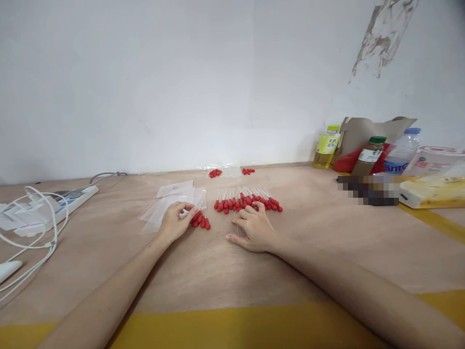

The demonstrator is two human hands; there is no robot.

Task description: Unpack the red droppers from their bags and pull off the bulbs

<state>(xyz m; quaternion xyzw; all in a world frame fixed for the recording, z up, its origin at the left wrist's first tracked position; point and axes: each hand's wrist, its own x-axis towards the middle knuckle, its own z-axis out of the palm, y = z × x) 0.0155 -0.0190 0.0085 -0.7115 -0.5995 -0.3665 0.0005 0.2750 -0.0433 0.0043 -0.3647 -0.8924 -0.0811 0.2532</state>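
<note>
Red-bulbed droppers (248, 199) are lying in a row on the brown table covering (203, 276). The right hand (257, 230) is curving over clear tubes (240, 230); the left hand (177, 222) is touching red bulbs (202, 222), thumb and fingertip close together. Whether either is gripping, I cannot tell. Zip bags (175, 193) are lying just beyond the left hand.

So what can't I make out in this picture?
All in the head view:
- Near pile of red bulbs: partly hidden by the left hand, so no sure count.
- Clear tubes: partly covered by the right hand.
- Dark object: blurred by pixelation.
- White object: cut off by the left edge.
</note>
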